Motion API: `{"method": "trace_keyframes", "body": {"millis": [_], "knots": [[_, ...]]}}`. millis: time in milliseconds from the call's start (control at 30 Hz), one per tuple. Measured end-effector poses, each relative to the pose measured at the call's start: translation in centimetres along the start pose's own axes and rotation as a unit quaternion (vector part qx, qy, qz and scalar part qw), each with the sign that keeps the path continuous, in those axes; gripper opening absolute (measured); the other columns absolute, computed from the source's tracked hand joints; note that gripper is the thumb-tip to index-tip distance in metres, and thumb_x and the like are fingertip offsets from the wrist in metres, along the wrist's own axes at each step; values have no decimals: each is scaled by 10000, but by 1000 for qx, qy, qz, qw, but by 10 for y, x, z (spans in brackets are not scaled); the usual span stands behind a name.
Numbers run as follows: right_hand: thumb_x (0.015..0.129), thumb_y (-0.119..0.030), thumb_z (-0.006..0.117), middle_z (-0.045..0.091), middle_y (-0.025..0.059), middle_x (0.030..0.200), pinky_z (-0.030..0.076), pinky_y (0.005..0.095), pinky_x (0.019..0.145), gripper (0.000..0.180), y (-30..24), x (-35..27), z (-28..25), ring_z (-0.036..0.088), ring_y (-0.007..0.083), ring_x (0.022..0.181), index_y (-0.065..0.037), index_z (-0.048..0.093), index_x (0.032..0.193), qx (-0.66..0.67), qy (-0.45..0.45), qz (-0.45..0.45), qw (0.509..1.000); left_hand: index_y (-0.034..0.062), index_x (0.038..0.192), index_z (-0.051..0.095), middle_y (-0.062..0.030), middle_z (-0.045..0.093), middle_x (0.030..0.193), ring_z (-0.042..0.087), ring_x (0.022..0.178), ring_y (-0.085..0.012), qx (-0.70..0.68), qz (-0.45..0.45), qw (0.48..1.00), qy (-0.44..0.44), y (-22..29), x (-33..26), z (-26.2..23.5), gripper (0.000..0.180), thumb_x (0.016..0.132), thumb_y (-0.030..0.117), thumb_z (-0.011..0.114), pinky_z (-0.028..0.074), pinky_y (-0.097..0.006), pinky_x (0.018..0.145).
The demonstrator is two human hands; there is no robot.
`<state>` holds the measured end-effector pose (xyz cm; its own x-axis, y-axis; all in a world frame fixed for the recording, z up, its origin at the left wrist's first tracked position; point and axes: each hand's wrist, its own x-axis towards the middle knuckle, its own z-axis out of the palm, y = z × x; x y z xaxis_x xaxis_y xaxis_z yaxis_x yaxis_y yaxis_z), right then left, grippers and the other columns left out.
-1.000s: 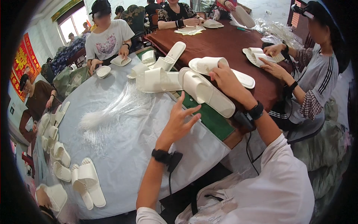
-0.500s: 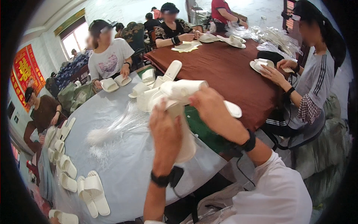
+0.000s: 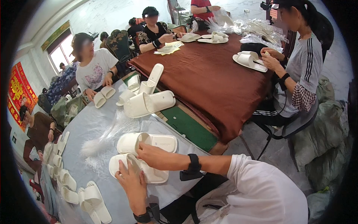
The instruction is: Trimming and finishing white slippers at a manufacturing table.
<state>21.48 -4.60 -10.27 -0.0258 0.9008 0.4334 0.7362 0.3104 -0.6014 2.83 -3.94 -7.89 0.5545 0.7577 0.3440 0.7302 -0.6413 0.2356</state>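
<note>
Side by side on the grey-blue table covering lie two white slippers, a far slipper (image 3: 164,142) and a near slipper (image 3: 158,176), toe straps to the left. My left hand (image 3: 132,184) grips the near slipper around its strap, fingers and thumb on either side. Bent over the strap's opening, my right hand (image 3: 154,155) has its fingers curled and closed at the edge of that same slipper. Its fingertips are partly hidden between the two straps. Just beyond, another white slipper (image 3: 149,104) rests on a loose heap of slippers.
Crumpled clear plastic (image 3: 99,147) spreads left of my hands. Pairs of slippers (image 3: 93,201) line the table's left edge. A brown-covered table (image 3: 201,74) adjoins beyond a green strip (image 3: 190,128). Several people sit around, one person (image 3: 305,71) at the right handling small pieces beside slippers.
Both hands have come down and nearer, from holding slippers in the air to a pair lying on the table. A slipper now rests on the heap beyond. The view has shifted too.
</note>
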Motion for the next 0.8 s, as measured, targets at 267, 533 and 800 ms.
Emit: {"method": "trace_keyframes", "body": {"millis": [267, 533, 800], "knots": [[963, -1, 555, 576, 173, 983, 481, 396, 810, 43, -12, -31, -91, 578, 337, 904, 20, 591, 971, 29, 63, -45, 997, -12, 1366, 589, -254, 548, 1375, 498, 1275, -416, -124, -31, 986, 112, -32, 38, -20, 528, 949, 293, 700, 379, -479, 1113], [1044, -79, 553, 633, 96, 797, 464, 313, 676, 134, -22, -50, -89, 547, 193, 702, 32, 627, 1036, 131, -24, 60, 989, -81, 1334, 569, -242, 657, 1117, 605, 1068, -363, -166, -13, 985, 42, -66, 23, -7, 645, 971, 442, 674, 469, -449, 967], [944, -136, 627, 698, 190, 891, 529, 442, 759, 157, -17, -42, -71, 674, 375, 888, 5, 693, 931, -104, -119, -10, 987, -36, 1253, 616, -61, 614, 742, 526, 661, -110, -328, -122, 934, -74, -66, 19, -23, 411, 1018, 301, 630, 438, -295, 596]]}}
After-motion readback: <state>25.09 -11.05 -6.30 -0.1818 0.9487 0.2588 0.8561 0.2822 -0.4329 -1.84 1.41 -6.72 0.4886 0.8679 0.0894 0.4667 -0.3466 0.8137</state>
